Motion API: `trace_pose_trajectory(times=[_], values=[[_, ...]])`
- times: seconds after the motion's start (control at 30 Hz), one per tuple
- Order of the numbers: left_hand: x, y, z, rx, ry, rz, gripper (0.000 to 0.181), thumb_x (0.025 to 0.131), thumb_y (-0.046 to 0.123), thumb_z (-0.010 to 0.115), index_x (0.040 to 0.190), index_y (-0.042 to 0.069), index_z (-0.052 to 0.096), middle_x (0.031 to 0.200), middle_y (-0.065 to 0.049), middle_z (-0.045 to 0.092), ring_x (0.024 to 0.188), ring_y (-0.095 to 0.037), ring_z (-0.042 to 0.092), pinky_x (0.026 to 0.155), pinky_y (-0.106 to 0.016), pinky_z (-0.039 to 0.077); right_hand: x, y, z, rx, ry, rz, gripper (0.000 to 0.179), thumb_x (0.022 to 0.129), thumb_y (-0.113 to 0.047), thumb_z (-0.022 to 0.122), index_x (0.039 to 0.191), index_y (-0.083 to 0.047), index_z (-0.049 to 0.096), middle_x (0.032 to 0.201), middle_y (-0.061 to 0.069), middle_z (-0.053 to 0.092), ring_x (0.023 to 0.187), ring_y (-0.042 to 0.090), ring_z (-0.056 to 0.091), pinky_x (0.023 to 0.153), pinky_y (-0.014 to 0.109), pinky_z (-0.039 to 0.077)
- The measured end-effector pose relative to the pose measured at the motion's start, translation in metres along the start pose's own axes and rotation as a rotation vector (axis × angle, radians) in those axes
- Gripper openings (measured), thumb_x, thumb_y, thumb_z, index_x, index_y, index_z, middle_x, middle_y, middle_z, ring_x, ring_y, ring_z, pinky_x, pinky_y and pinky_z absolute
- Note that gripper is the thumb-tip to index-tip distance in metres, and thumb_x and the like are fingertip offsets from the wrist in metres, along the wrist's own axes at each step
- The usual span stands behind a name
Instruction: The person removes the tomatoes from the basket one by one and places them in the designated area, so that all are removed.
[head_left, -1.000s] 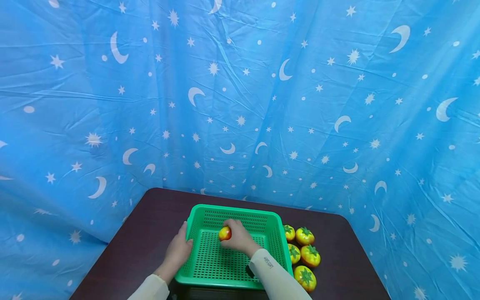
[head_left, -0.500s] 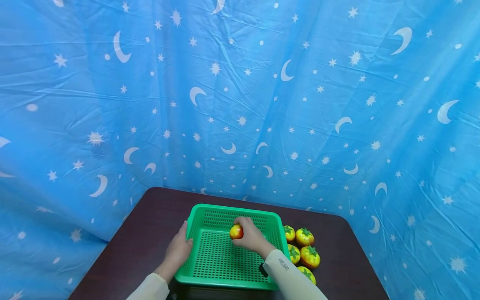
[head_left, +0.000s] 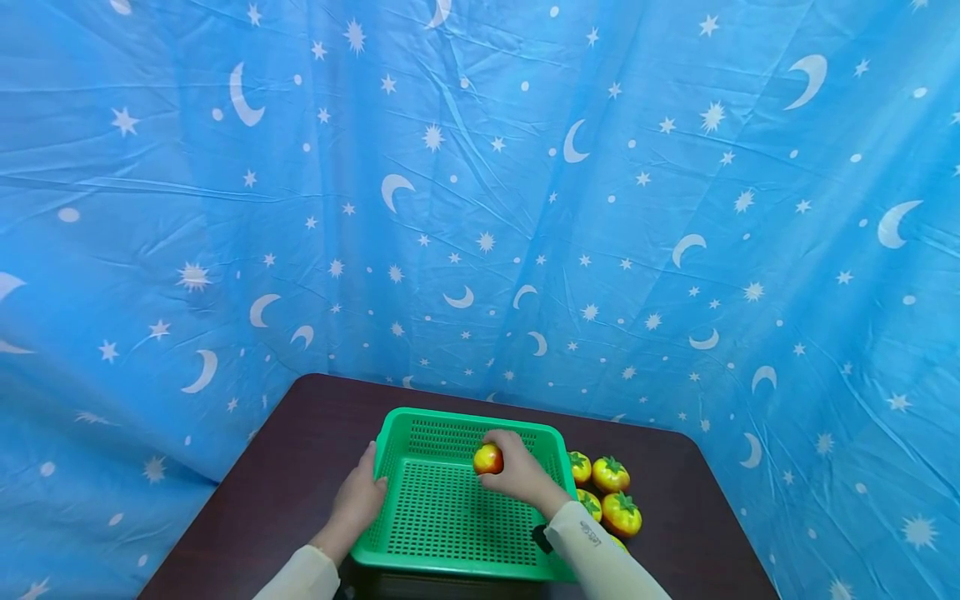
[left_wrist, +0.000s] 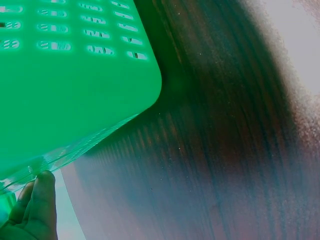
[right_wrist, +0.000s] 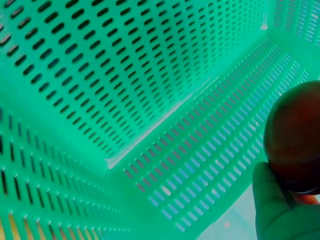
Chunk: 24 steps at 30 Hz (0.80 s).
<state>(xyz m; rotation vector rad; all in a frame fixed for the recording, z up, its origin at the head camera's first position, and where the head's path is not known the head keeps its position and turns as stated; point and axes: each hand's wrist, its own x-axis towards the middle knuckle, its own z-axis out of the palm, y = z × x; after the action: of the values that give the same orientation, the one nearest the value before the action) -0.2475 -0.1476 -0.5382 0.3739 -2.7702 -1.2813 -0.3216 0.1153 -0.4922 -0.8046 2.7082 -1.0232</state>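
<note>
A green plastic basket point(head_left: 420, 561) with slotted walls stands on the dark table. On its left rim my left hand point(head_left: 358, 502) holds on, thumb over the edge and fingers along the outside; some fingers point(left_wrist: 44, 200) show by the green wall in the left wrist view. My right hand point(head_left: 517, 475) reaches in above the basket floor and grips a round red-and-yellow fruit point(head_left: 487, 459) between thumb and fingers. In the right wrist view the fruit point(right_wrist: 295, 137) looks dark and is cut off at the edge.
Several yellow-red fruits with green leafy tops, one of them a fruit point(head_left: 621, 514) in front, sit right of the basket. My right sleeve partly covers the nearest. Behind the dark brown table point(head_left: 315, 417) hangs a blue curtain point(head_left: 480, 208) with moons and stars.
My right hand has moved to the right with the fruit, from the basket's middle toward its right wall. The sleeve now hides more of the nearest loose fruit. My left hand stays put.
</note>
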Motion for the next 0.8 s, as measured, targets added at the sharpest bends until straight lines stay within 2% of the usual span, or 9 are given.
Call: trace_pose_trajectory(times=[0.13, 0.37, 0.5, 0.8], values=[[0.000, 0.000, 0.000, 0.007, 0.000, 0.009, 0.069, 0.096, 0.011, 0.048, 0.151, 0.003, 0.008, 0.147, -0.028, 0.033, 0.131, -0.046, 0.038, 0.097, -0.062, 0.040, -0.006, 0.005, -0.009, 0.024, 0.014, 0.001, 0.056, 0.080, -0.020, 0.071, 0.129, -0.010, 0.046, 0.129, 0.009, 0.044, 0.099, 0.019, 0.049, 0.074, 0.029, 0.051], [0.001, 0.001, 0.000, 0.017, 0.002, 0.011, 0.069, 0.095, 0.011, 0.049, 0.151, 0.002, 0.009, 0.147, -0.028, 0.032, 0.131, -0.047, 0.037, 0.098, -0.062, 0.039, -0.016, 0.011, -0.026, 0.023, 0.043, 0.040, 0.060, 0.081, -0.022, 0.070, 0.133, -0.010, 0.042, 0.133, 0.011, 0.040, 0.101, 0.020, 0.047, 0.077, 0.029, 0.050], [0.001, 0.000, 0.000, -0.001, -0.002, 0.009, 0.069, 0.095, 0.011, 0.048, 0.151, 0.002, 0.009, 0.148, -0.028, 0.031, 0.132, -0.046, 0.036, 0.099, -0.063, 0.038, -0.021, 0.017, -0.035, 0.058, 0.060, 0.054, 0.059, 0.083, -0.021, 0.068, 0.134, -0.009, 0.040, 0.134, 0.013, 0.039, 0.100, 0.021, 0.047, 0.076, 0.031, 0.050], [0.000, 0.000, -0.001, -0.002, 0.001, 0.001, 0.069, 0.095, 0.011, 0.048, 0.151, 0.003, 0.009, 0.147, -0.028, 0.032, 0.131, -0.046, 0.037, 0.098, -0.062, 0.039, -0.031, 0.027, -0.048, 0.043, 0.143, 0.102, 0.058, 0.081, -0.021, 0.071, 0.131, -0.011, 0.042, 0.131, 0.012, 0.040, 0.097, 0.021, 0.049, 0.076, 0.030, 0.051]])
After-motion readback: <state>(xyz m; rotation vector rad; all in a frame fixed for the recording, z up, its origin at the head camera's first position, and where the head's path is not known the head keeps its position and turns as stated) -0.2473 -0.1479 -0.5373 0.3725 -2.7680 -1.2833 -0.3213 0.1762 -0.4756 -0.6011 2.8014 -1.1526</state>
